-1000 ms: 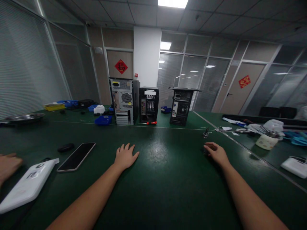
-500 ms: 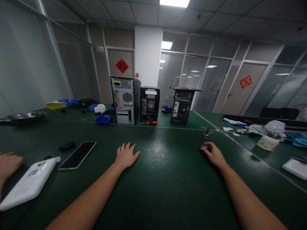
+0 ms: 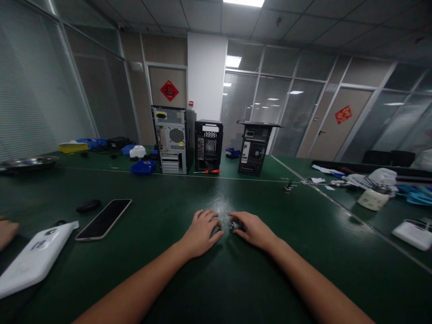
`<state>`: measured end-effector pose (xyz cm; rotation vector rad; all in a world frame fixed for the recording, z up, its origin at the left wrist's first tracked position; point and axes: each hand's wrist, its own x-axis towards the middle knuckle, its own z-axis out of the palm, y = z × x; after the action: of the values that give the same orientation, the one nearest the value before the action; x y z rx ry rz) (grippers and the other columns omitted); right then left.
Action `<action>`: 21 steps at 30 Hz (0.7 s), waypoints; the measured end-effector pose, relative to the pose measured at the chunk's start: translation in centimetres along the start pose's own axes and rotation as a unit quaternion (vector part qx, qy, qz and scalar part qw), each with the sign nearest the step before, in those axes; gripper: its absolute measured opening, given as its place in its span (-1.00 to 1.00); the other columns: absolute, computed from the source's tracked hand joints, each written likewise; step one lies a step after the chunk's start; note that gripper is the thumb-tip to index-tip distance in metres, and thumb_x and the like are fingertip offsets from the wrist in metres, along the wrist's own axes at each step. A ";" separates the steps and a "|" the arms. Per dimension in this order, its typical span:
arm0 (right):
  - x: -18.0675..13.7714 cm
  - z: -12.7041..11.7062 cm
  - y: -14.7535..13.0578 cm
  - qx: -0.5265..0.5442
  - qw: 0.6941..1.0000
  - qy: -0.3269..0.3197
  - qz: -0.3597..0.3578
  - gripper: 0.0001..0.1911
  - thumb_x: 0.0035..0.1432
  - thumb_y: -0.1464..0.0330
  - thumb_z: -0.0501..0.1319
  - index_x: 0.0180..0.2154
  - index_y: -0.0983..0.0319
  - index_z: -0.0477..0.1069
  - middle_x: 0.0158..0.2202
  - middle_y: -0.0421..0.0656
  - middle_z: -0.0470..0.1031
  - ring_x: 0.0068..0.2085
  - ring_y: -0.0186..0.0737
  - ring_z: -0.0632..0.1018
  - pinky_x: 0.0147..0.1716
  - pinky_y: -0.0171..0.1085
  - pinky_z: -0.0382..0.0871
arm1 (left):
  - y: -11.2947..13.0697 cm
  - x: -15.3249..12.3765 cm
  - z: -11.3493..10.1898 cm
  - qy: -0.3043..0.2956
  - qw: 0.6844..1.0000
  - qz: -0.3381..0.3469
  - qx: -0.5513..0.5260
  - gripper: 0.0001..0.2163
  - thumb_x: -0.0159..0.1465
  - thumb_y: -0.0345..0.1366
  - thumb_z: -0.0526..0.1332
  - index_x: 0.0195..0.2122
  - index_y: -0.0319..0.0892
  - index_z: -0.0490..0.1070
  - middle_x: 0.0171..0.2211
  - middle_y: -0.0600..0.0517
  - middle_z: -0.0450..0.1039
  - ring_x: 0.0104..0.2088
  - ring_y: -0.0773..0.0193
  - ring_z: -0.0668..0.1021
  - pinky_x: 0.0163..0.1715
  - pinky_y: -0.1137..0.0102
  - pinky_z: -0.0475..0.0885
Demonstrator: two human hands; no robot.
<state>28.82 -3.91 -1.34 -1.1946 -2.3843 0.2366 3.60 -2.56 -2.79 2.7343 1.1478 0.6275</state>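
Both my hands rest close together on the green table (image 3: 216, 279), in front of me at its middle. My right hand (image 3: 254, 230) is closed round a small dark metal part (image 3: 235, 224) that shows at its fingertips. My left hand (image 3: 201, 232) lies beside it, palm down, fingers curled loosely with the tips on the table, about a finger's width from the part. Nothing shows inside the left hand.
A phone (image 3: 103, 219), a small black object (image 3: 88, 206) and a white device (image 3: 32, 259) lie at the left, by another person's hand (image 3: 6, 232). Three computer cases (image 3: 173, 139) stand at the back. A small metal piece (image 3: 288, 186) sits farther right; clutter fills the right table.
My right hand picked up the small part at the right and carried it left to the middle. My left hand shifted right and curled its fingers beside it.
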 end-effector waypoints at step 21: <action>0.4 0.8 -3.8 -0.118 0.990 0.012 -0.081 -0.77 0.28 0.31 0.17 -0.05 0.21 0.32 -0.13 -0.04 0.46 -0.07 -0.03 0.45 0.04 0.00 0.23 | 0.4 0.5 0.2 0.012 0.998 0.021 -0.065 -0.78 0.40 -0.19 0.14 -0.11 0.01 0.60 0.12 0.00 0.47 0.19 0.06 0.38 0.21 0.03 0.13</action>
<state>25.55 -5.84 -0.56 -1.0887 -2.5248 -0.1147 4.33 -2.48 -2.71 2.6540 1.0187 0.7147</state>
